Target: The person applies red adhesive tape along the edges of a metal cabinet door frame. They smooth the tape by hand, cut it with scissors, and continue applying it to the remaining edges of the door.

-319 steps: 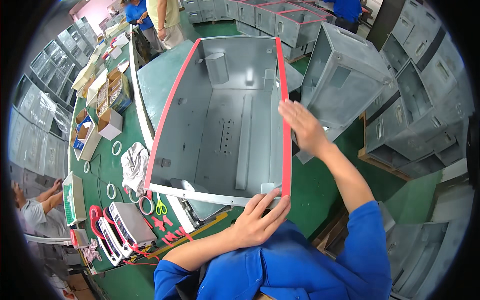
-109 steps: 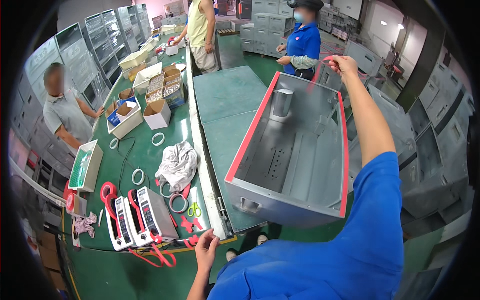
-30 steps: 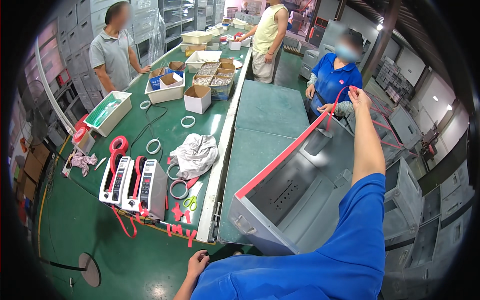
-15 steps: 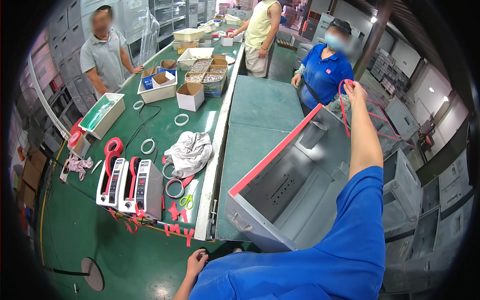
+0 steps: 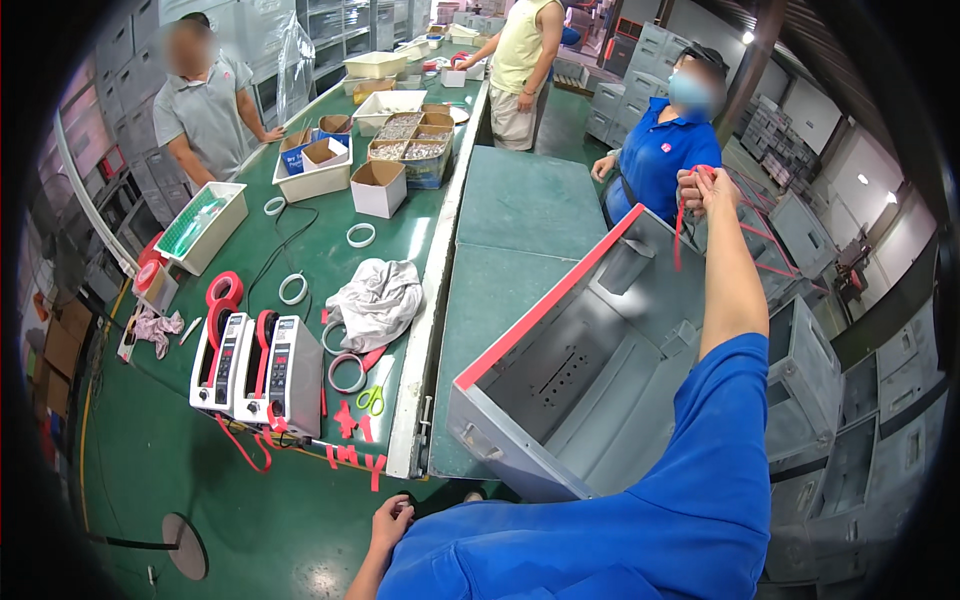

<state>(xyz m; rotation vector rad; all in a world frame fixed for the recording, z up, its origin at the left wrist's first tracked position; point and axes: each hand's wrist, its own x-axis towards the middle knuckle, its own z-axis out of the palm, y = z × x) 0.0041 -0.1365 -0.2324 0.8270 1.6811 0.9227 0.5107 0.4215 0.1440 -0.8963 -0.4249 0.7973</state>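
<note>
My right hand [image 5: 710, 190] is raised at the end of my outstretched arm, its fingers closed on a strip of red tape [image 5: 679, 240] that dangles from them. Below it stands an open grey metal cabinet [image 5: 625, 375], tilted in view, with red tape [image 5: 545, 302] laid along its left rim. Low beside my body is my left hand [image 5: 392, 522], fingers curled; whatever they may hold is too small to make out. Two tape dispensers [image 5: 218, 365] with red rolls sit on the green bench, left of the cabinet.
Green scissors [image 5: 371, 400], a crumpled cloth [image 5: 375, 303] and short red tape pieces lie near the bench corner. Cartons of small parts [image 5: 425, 150] stand farther up. A co-worker in blue [image 5: 665, 150] is beyond the cabinet; another in grey [image 5: 205, 115] is across the bench.
The red tape loop at my right hand has become a shorter, gathered, hanging strip. The co-worker in blue has shifted slightly right. My left hand stays about where it was.
</note>
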